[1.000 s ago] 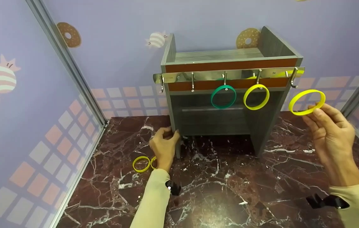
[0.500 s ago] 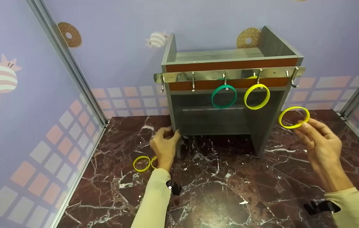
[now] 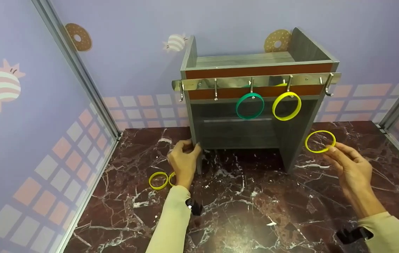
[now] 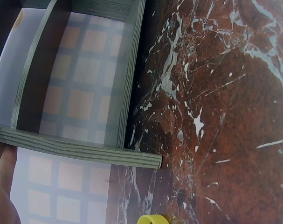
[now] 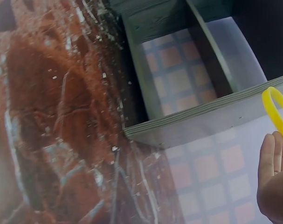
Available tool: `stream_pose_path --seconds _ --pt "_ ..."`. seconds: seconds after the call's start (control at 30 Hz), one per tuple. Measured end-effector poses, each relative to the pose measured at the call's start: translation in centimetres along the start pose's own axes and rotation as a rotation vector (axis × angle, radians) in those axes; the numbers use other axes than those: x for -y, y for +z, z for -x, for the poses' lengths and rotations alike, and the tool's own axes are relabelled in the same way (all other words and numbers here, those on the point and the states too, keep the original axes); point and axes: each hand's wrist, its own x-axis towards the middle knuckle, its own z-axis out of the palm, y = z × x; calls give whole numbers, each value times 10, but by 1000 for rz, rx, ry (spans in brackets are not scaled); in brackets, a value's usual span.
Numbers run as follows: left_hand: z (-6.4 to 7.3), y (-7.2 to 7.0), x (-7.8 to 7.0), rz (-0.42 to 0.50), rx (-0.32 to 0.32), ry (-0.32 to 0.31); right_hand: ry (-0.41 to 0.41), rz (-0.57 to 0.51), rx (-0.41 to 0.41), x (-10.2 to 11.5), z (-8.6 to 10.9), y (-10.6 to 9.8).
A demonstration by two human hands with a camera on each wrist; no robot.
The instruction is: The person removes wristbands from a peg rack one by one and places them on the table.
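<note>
My right hand point(image 3: 354, 172) pinches a yellow silicone wristband point(image 3: 320, 141) by its lower right edge, right of the small grey shelf point(image 3: 199, 123) and below its hook rail. The right wrist view shows part of that wristband point(image 5: 275, 108) above my fingers. My left hand point(image 3: 184, 160) grips the front edge of the shelf's left side panel; in the left wrist view, the panel point(image 4: 76, 150) runs between thumb and fingers. A green wristband point(image 3: 250, 106) and another yellow wristband point(image 3: 287, 106) hang from neighbouring hooks on the metal rail point(image 3: 232, 81).
Two more yellow wristbands point(image 3: 158, 180) lie on the dark marbled tabletop point(image 3: 234, 218) beside my left wrist, one partly hidden by it. The rail's far right hook point(image 3: 328, 84) and two left hooks hold nothing. Patterned walls point(image 3: 132, 70) close in the back and sides.
My right hand has moved down and left, carrying the yellow wristband away from beside the far right hook. My left hand keeps its grip on the shelf panel.
</note>
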Motion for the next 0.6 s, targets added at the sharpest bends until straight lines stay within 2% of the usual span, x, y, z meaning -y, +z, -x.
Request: stream_pose_path --seconds 0.2,0.4,0.6 --pt "-1 0 0 -18 -10 14 18 57 -22 -6 2 -13" --pt "0 0 0 -37 -8 -6 25 68 -34 -11 2 -27" --pt "0 0 -1 -71 -10 -5 73 139 -29 -17 4 -41"
